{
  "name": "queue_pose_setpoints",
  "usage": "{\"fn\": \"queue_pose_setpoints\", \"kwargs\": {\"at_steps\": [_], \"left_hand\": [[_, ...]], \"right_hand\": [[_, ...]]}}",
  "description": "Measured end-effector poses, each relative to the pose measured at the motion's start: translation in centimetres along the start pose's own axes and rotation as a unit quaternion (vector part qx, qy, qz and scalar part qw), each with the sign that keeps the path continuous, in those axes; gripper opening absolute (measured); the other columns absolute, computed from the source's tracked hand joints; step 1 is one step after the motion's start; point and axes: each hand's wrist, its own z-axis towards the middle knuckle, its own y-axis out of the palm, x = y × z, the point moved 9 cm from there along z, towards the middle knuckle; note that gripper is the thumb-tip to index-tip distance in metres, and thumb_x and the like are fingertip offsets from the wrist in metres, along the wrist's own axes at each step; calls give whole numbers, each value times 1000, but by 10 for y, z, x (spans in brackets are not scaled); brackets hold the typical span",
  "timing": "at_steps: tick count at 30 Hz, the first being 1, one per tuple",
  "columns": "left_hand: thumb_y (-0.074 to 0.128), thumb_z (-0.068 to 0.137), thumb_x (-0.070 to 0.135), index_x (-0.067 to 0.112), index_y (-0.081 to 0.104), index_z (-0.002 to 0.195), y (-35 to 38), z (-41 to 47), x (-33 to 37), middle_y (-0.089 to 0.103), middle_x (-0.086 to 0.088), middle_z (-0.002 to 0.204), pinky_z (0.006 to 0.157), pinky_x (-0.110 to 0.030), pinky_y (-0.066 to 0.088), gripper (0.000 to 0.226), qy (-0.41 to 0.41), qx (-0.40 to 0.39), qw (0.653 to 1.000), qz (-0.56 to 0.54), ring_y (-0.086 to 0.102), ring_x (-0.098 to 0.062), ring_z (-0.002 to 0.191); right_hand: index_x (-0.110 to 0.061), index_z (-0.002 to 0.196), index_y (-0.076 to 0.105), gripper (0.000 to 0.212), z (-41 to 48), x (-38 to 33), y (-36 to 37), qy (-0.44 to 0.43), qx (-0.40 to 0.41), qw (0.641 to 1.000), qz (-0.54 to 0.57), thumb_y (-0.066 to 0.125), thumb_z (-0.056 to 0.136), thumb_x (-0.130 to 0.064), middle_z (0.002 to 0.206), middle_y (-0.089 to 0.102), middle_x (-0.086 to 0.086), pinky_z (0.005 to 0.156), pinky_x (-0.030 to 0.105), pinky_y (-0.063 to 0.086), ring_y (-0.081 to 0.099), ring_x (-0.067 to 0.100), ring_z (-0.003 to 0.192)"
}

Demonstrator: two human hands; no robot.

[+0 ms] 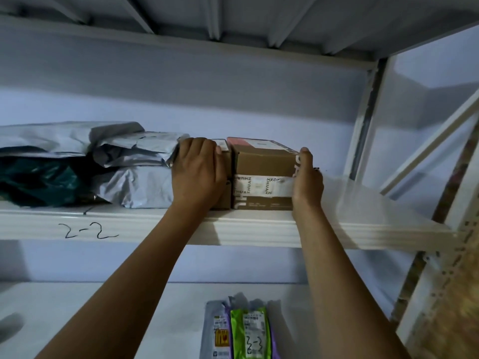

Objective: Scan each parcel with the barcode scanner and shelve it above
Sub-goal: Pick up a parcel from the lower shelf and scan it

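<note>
A brown cardboard box (pixel 264 161) with white printed tape stands on the white upper shelf (pixel 155 229) marked "2-2". A smaller brown box (pixel 225 149) stands tight against its left side, mostly hidden by my left hand (pixel 198 174). That hand's fingers curl over the small box's top and front. My right hand (pixel 308 180) lies flat against the taped box's right side, thumb pointing up and fingers hidden behind the box. No barcode scanner is in view.
Grey plastic mailer bags (pixel 140 185) and a dark green bag (pixel 39 182) fill the shelf's left part. A green parcel (pixel 252 330) marked "2-3" and a grey one (pixel 217 330) lie on the lower shelf. The rack's upright post (pixel 363 120) stands at right.
</note>
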Motion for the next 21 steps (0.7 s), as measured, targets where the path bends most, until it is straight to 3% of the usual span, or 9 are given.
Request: {"fn": "queue_pose_setpoints", "kwargs": {"at_steps": [3,4,9,12,16,18,21], "left_hand": [[43,99,13,1,59,91,-1,-1,-3,62,-19,90,92,-50,44,22,-18,3,1000,-19,53,-38,92],[43,98,13,1,58,92,-1,-1,-4,62,-20,91,91,-50,44,21,-20,4,1000,-24,53,-39,91],[46,93,6,1,57,88,-7,0,-2,61,-19,87,85,-46,42,14,-2,21,999,-38,52,-38,88],[45,82,8,1,60,86,-10,0,1,63,-17,87,78,-43,42,16,17,19,999,-34,57,-39,88],[48,80,10,1,65,92,-13,1,3,67,-18,92,82,-44,43,24,31,11,999,-19,61,-40,92],[48,84,13,1,70,106,-12,0,4,70,-17,100,88,-45,43,34,26,1,1000,-11,61,-41,98],[52,95,23,6,72,120,-9,-1,3,72,-14,107,94,-47,45,37,18,-6,1000,4,61,-37,104]], "right_hand": [[-34,77,63,36,2,0,-1,-16,3,1000,18,45,102,-53,97,70,-7,80,29,46,64,-3,72],[-33,76,62,36,2,0,-2,-24,10,1000,17,45,102,-52,98,70,-5,79,28,44,62,-3,71],[-38,72,63,43,0,1,-5,-34,42,999,-5,39,102,-57,88,67,-15,100,39,48,66,17,104],[-38,70,66,47,-2,0,-6,-34,51,998,-3,37,100,-60,92,70,-14,104,46,47,67,18,103],[-37,72,64,45,-4,-1,-7,-28,62,997,-25,37,102,-56,86,65,-20,103,45,47,66,15,103],[-36,75,64,46,-4,-2,-7,-38,60,996,-49,34,103,-57,96,67,-15,104,44,46,64,17,108],[-30,95,69,54,-6,-6,-5,-60,68,989,-116,27,103,-63,117,69,1,101,43,46,61,25,112]]}}
